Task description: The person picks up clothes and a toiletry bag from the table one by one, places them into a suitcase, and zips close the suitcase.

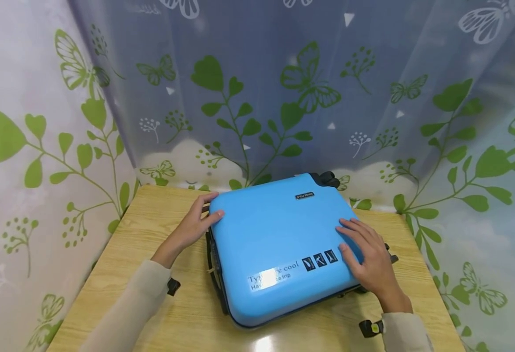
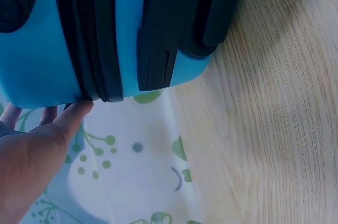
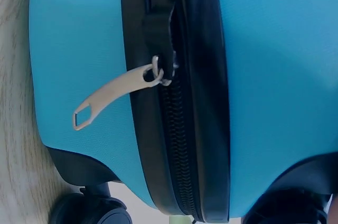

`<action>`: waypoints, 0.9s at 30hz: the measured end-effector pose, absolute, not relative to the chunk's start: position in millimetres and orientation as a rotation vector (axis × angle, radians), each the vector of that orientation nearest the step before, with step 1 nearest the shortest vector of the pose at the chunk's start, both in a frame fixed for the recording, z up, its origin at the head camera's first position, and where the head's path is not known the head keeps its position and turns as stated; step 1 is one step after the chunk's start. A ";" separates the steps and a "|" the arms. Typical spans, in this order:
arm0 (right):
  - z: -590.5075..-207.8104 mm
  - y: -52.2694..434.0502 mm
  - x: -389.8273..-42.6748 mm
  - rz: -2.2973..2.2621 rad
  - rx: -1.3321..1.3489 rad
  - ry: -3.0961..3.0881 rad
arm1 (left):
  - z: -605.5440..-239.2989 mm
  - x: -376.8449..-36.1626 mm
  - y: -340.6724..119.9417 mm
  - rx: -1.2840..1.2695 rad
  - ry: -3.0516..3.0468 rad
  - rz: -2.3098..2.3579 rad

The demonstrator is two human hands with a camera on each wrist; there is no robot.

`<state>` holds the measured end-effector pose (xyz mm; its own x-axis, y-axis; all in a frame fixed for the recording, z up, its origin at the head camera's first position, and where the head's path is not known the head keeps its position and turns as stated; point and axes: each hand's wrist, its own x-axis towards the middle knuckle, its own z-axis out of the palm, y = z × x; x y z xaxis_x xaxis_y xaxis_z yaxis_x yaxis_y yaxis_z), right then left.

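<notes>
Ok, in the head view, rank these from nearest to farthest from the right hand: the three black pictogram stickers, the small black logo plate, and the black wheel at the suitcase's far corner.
From the right hand, resting flat on the blue suitcase:
1. The three black pictogram stickers, just left of the fingers on the lid.
2. The small black logo plate, farther up the lid toward the curtain.
3. The black wheel, at the far corner by the curtain.

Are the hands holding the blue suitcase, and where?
Neither grips it. The left hand touches the suitcase at its far left corner; the right hand lies flat on the lid's right side.
</notes>
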<state>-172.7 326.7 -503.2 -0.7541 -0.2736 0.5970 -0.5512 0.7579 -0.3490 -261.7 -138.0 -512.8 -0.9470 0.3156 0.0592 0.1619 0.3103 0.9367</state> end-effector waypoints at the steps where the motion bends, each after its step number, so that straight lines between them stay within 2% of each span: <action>1: -503.5 327.5 -172.9 0.708 0.625 -2.424 | -513.2 -260.8 -138.1 0.438 2.433 1.707; 17: -499.8 331.7 -173.8 0.702 0.608 -2.451 | -518.5 -246.1 -138.2 0.452 2.423 1.753; 27: -483.0 312.3 -163.6 0.586 0.567 -2.549 | -529.1 -234.7 -153.8 0.474 2.444 1.742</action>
<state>-163.6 312.3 -483.0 -0.8088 -0.2839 0.5150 -0.4802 0.8243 -0.2998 -234.7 -153.8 -529.1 -0.9462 0.3091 0.0957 0.1912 0.2956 0.9360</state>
